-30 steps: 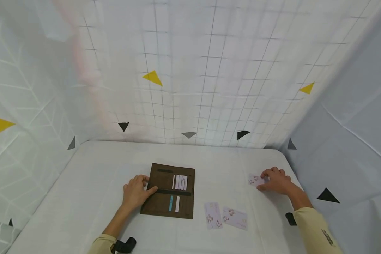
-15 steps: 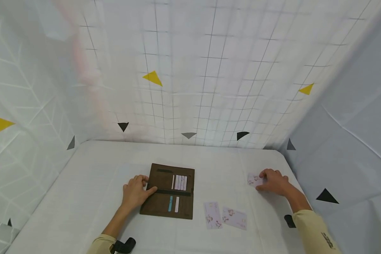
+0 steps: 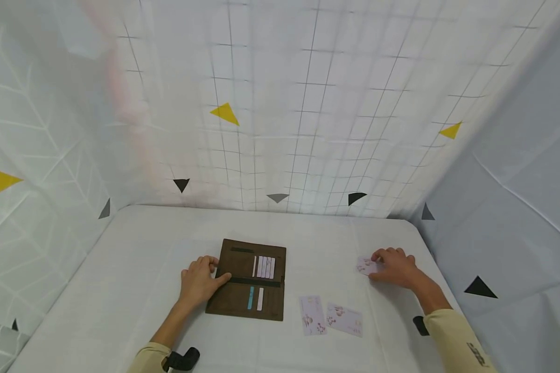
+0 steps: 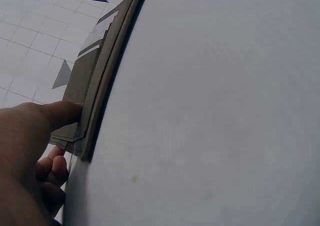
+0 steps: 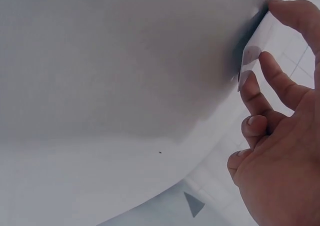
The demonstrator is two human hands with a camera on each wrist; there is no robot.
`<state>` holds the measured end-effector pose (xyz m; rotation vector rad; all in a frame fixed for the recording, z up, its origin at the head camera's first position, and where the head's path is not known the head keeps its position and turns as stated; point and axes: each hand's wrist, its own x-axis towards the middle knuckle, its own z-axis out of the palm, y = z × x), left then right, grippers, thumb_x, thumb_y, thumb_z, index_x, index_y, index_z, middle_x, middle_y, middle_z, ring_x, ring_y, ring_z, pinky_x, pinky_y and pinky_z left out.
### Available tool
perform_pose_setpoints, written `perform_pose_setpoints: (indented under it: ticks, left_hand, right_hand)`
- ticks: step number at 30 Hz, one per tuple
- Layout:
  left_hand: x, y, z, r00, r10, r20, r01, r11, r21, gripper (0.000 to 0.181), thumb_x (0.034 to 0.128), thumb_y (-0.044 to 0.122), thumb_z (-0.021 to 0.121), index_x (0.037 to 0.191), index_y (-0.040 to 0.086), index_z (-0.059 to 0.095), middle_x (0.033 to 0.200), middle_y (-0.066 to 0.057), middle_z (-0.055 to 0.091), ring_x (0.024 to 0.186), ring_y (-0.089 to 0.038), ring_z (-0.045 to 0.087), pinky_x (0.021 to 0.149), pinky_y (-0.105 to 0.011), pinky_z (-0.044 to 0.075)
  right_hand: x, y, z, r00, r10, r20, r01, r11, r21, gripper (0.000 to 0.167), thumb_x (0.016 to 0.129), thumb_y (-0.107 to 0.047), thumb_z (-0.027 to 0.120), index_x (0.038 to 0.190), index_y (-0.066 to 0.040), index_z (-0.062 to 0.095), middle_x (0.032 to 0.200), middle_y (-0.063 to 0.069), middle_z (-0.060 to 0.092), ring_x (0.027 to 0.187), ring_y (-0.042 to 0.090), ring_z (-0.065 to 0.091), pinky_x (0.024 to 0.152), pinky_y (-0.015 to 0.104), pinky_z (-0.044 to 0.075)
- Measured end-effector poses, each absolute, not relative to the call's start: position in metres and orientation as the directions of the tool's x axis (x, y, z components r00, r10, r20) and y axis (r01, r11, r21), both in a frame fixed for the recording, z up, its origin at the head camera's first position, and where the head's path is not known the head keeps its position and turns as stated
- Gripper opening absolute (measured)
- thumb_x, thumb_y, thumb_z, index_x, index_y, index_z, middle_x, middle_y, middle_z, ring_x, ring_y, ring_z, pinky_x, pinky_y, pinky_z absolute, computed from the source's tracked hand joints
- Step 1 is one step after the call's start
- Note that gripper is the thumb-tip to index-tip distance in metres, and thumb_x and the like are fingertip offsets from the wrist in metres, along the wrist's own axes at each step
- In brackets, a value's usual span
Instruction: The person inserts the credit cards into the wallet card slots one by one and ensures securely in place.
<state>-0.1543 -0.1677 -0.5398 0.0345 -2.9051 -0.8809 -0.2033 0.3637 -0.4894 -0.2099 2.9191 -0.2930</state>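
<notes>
A brown wallet lies spread flat in the head view, with several pale cards in its upper slots and a blue card and a white card in the lower ones. My left hand grips its left edge; in the left wrist view the thumb presses on the wallet, other fingers curling beyond its end. To the right, my right hand holds a lilac flower-patterned card. Thumb and fingertips pinch opposite edges of this card in the right wrist view, tilted near the tabletop.
Two similar patterned cards, an upright one and a slanted one, lie between wallet and right hand. The white-covered table meets a gridded sheet behind. Black wrist devices sit at both sleeves.
My right hand has moved slightly left, carrying the patterned card with it. The left hand and the wallet have stayed in place.
</notes>
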Motion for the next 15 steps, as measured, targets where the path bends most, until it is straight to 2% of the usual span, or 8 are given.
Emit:
perform_pose_setpoints:
  ticks: [6,15]
  left_hand:
    - [-0.1554,-0.1683,-0.5411,-0.993,-0.049,0.104,0.017,0.834,0.551,0.051,0.0836,0.044,0.079,0.114,0.006,0.063,0.090,-0.001,0.058,0.088,-0.023,0.053,0.078,-0.045,0.033]
    - [-0.1538,-0.1683,-0.5405,-0.994,-0.046,0.097,0.015,0.831,0.555,0.051,0.0835,0.043,0.080,0.114,0.006,0.063,0.090,-0.001,0.057,0.087,-0.023,0.052,0.076,-0.044,0.033]
  right_hand:
    - [-0.2040,0.3615,-0.4914,-0.967,-0.170,-0.189,-0.128,0.968,-0.214,0.056,0.078,-0.044,0.082,0.117,-0.007,0.065,0.115,0.017,0.063,0.104,0.038,0.051,0.080,0.057,0.035]
    - [-0.2032,0.3600,-0.4949,-0.965,-0.176,-0.195,-0.125,0.961,-0.246,0.059,0.077,-0.038,0.085,0.121,-0.005,0.063,0.114,0.016,0.064,0.107,0.039,0.051,0.081,0.057,0.033]
